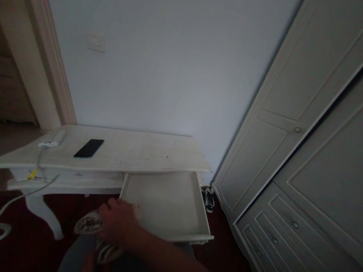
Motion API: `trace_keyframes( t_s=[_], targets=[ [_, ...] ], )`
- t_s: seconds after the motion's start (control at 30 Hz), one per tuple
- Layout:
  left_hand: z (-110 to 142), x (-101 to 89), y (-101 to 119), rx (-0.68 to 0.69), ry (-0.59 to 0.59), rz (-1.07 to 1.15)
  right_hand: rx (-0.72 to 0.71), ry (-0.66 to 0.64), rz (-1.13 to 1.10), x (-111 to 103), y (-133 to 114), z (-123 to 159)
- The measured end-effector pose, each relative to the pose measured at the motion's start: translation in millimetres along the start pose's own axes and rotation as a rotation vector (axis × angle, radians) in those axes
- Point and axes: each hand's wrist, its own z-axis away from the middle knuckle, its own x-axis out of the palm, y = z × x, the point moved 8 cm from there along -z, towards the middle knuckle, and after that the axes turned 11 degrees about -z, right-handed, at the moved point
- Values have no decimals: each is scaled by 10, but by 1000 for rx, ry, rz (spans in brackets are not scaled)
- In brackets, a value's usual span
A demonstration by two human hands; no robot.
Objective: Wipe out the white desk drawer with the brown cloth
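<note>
My right hand [118,222] is closed around a light cloth with a dark pattern [88,224], which looks bunched or rolled. A striped part of the cloth hangs below that hand, above my lap. Low in the frame, in deep shadow, my left hand [90,271] is closed at the lower end of the cloth; its fingers show only dimly. Just beyond my right hand, a drawer [168,201] stands pulled out of a white table [139,148], its pale bottom showing. A pale bit of cloth shows by the drawer's left front corner.
A black phone [89,148] and a white power strip [52,138] lie on the tabletop's left part. A white cable [5,210] hangs down at the left. Shoes [207,199] stand on the red floor between table and white wardrobe [271,121]. A doorway is at far left.
</note>
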Motion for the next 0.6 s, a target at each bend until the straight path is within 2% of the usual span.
trace_keyframes(
  t_s=[0.17,0.23,0.3,0.37,0.43,0.5,0.6],
  targets=[
    [11,-39,138,-116,-31,219,192,96,79,-580,548,-503],
    [24,-53,168,-125,-12,254,248,136,87,-698,671,-636],
    [41,-61,173,-134,14,262,268,154,86,-722,707,-702],
    [54,-62,150,-144,32,246,287,151,57,-683,710,-683],
    [52,-39,119,-130,10,226,304,77,-32,-557,701,-577],
    [42,-6,79,-99,-25,211,258,-115,-191,-323,623,-373],
    [30,24,-5,-75,-42,149,89,-404,-383,-41,400,168]
  ],
)
